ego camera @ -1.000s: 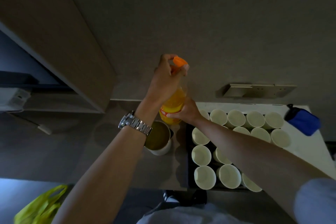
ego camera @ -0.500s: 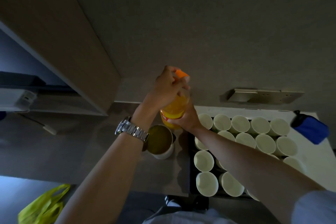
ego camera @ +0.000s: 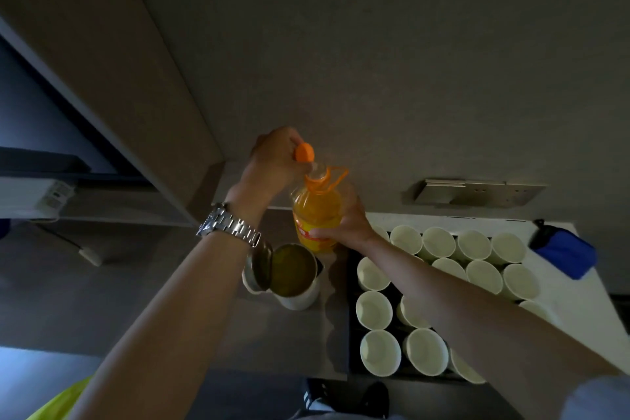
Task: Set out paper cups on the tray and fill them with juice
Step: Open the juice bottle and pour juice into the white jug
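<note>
Pinching the orange cap, just off the neck, is the left hand. Juice bottle is gripped by the right hand (upright, beside tray w/ empty paper cups).

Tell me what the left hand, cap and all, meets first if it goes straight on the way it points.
Probably the wall: the left hand pinching the cap reaches up and away past the bottle; depth is unclear.

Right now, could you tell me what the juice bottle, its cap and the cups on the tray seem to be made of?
The juice bottle looks like clear glossy plastic: the orange liquid shows through its wall. Its cap, off the neck and held in the left hand, seems opaque moulded orange plastic. The cups appear to be matte off-white paper, thin-rimmed and without shine. The tray looks black; its material cannot be told.
</note>
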`<action>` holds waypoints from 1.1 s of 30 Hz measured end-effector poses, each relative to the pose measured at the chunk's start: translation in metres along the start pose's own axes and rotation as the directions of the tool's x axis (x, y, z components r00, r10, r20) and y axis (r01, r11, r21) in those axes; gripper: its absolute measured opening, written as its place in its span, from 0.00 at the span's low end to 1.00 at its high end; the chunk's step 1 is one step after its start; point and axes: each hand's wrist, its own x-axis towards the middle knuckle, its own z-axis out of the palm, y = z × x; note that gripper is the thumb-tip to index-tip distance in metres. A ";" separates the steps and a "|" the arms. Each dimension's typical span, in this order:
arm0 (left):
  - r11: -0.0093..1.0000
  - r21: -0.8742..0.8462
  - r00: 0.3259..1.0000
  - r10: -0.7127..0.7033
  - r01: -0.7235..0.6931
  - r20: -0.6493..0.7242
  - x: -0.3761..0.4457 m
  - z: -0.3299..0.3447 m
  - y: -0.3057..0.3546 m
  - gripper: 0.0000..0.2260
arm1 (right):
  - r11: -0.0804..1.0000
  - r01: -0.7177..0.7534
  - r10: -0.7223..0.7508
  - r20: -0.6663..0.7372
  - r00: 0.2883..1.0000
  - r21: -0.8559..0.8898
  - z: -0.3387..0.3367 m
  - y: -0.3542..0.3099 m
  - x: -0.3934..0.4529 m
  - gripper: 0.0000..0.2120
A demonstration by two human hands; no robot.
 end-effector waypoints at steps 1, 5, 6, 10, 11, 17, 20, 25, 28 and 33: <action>0.999 0.037 1.000 0.010 -0.011 0.019 0.000 -0.001 0.001 0.15 | 1.000 0.000 0.000 -0.003 1.000 0.005 -0.005 -0.001 0.001 0.63; 0.983 0.183 0.997 0.011 -0.026 0.081 0.006 -0.003 0.009 0.15 | 0.998 0.062 -0.062 0.021 0.998 0.008 -0.014 -0.015 0.001 0.55; 0.976 0.216 0.995 0.010 -0.031 0.096 0.007 -0.003 0.012 0.15 | 0.997 0.083 -0.083 0.017 0.996 0.005 -0.013 -0.020 0.000 0.53; 0.948 0.307 0.985 0.030 -0.082 0.170 0.007 0.000 0.021 0.13 | 0.984 0.168 -0.167 -0.032 0.985 0.057 -0.017 -0.036 -0.001 0.40; 0.943 0.320 0.984 0.037 -0.092 0.173 0.006 0.001 0.022 0.13 | 0.980 0.183 -0.180 -0.043 0.983 0.074 -0.019 -0.040 0.000 0.37; 0.893 0.432 0.988 0.077 -0.127 0.131 0.002 0.002 0.032 0.17 | 0.977 0.209 -0.207 -0.064 0.976 0.040 -0.017 -0.046 0.004 0.28; 0.852 0.495 0.985 0.141 -0.172 0.099 -0.002 0.003 0.042 0.18 | 0.979 0.202 -0.201 -0.054 0.978 0.015 -0.019 -0.047 0.004 0.30; 0.837 0.494 0.970 0.235 -0.236 0.065 -0.004 0.009 0.042 0.13 | 0.989 0.144 -0.145 -0.030 0.989 -0.013 -0.018 -0.047 0.003 0.47; 0.796 0.541 0.959 0.269 -0.272 0.086 -0.004 0.015 0.039 0.14 | 0.990 0.142 -0.142 -0.023 0.990 -0.013 -0.018 -0.047 0.002 0.46; 0.761 0.569 0.950 0.243 -0.312 0.196 -0.006 0.016 0.045 0.12 | 0.996 0.083 -0.083 -0.017 0.996 0.020 -0.021 -0.047 0.000 0.40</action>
